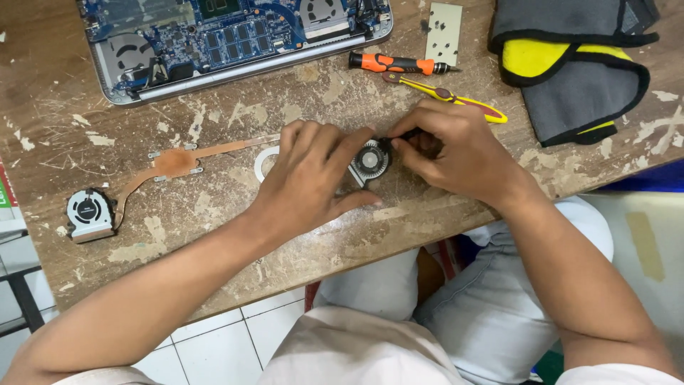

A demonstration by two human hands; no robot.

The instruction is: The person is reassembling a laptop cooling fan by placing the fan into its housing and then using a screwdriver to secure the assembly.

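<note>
On a scuffed wooden worktop (235, 235) with flaking pale patches, a small round cooling fan (370, 162) with a dark rotor in a grey metal housing is held at the middle, near the front edge. It is pinned under the curled fingers of the left hand (313, 178), and its upper right edge is pinched by the fingertips of the right hand (449, 146). A thin white ring (265, 162) lies just left of the left hand. Further left are recorded a copper heat pipe (178, 162) joined to a second fan (89, 212). Behind are an opened laptop (235, 39), an orange-handled screwdriver (395, 64), yellow tweezers (449, 96) and a grey-and-yellow cloth pouch (577, 60).
</note>
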